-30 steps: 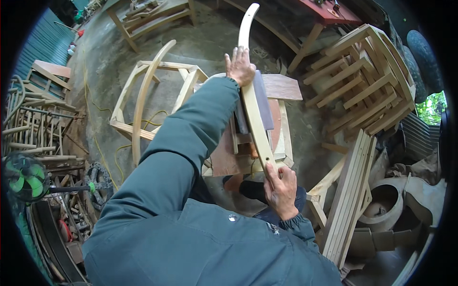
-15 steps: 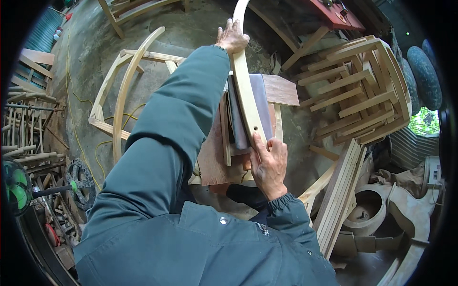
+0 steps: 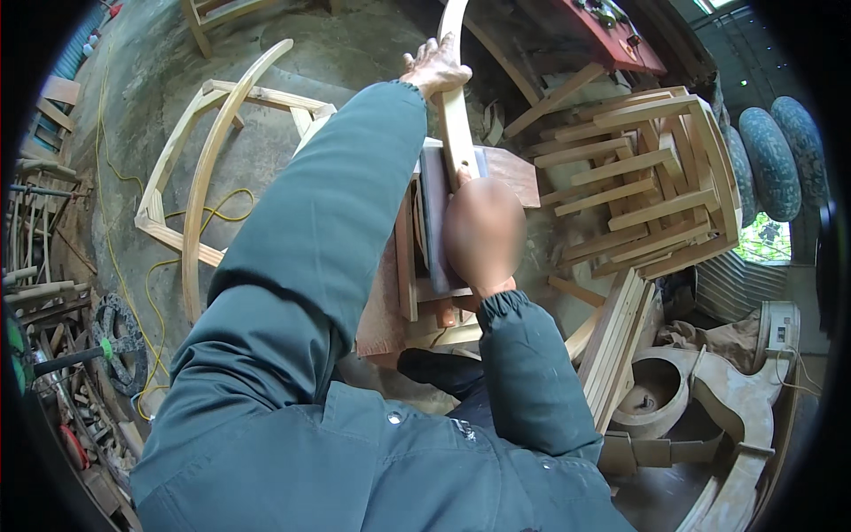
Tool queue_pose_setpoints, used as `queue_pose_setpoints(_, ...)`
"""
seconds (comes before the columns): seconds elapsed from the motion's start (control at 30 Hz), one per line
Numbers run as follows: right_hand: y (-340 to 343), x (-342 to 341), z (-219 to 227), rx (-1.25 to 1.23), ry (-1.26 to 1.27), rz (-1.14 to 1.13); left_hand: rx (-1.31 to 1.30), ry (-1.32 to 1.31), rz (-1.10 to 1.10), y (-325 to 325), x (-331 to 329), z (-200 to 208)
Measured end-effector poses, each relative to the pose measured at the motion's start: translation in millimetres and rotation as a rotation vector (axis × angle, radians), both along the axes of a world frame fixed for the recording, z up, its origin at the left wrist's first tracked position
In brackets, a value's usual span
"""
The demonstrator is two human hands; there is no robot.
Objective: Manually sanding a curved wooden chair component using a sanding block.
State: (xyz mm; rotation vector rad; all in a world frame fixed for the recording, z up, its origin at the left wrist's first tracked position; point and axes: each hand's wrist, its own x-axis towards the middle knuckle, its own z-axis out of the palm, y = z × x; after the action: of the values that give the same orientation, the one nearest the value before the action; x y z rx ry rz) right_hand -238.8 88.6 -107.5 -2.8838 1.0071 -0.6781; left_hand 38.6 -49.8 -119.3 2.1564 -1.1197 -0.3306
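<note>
A long, pale, curved wooden piece (image 3: 456, 124) lies lengthwise, its far end running out at the top of the view. My left hand (image 3: 436, 67) is closed around it well forward, with the arm stretched out. At the near end, by a small drilled hole, my right hand (image 3: 486, 232) has a finger against the wood; most of this hand is blurred. Beneath the near end is a grey, belt-like flat surface (image 3: 434, 226), set in a wooden stand with brownish boards (image 3: 381, 315) at its side.
To the left stands a curved wooden frame (image 3: 202, 168), with a yellow cord (image 3: 152, 293) on the floor. Stacked wooden frames (image 3: 656, 177) are at right, near long planks (image 3: 616, 337) and a pale casing with a round opening (image 3: 651, 395). A red-topped table (image 3: 620, 40) is far right.
The curved piece has slid away from me along the grey surface, and my right hand has moved forward with its near end. My left hand keeps its hold. The whole view has shifted slightly.
</note>
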Motion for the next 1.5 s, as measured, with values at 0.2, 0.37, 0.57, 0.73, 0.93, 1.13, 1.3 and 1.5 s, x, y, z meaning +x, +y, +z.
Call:
queue_pose_setpoints(0.2, -23.0, 22.8, 9.1, 0.056, -0.108, 0.023, -0.083, -0.070, -0.047, -16.8, 12.7, 1.5)
queue_pose_setpoints(0.37, -15.3, 12.0, 4.2, 0.032, -0.103, 0.040, -0.062, -0.187, 0.036, -4.2, 8.7, -10.3)
queue_pose_setpoints(0.57, 24.9, -50.0, -2.2, 0.044, -0.082, 0.044, 0.011, -0.180, 0.015, 49.1, -50.4, 0.5)
queue_pose_setpoints(0.73, 77.3, -124.0, -6.3, 0.028, -0.005, 0.061, 0.125, -0.160, -0.029, 109.7, -115.4, -3.5)
queue_pose_setpoints(0.93, 148.9, -216.2, -4.4, 0.096, -0.068, 0.092, -0.083, -0.343, -0.122, 190.4, -211.5, -1.5)
queue_pose_setpoints(1.13, 191.4, -266.8, -6.7, 0.117, -0.036, 0.100, 0.100, -0.335, -0.122, 231.7, -264.6, -9.8)
queue_pose_setpoints(1.3, 176.4, -241.2, -9.2, 0.068, -0.001, 0.110, 0.127, -0.208, -0.138, 216.3, -241.0, -0.7)
queue_pose_setpoints(1.5, 134.3, -150.4, -4.7, 0.029, -0.010, 0.077, -0.018, -0.228, -0.111, 162.7, -157.5, -3.1)
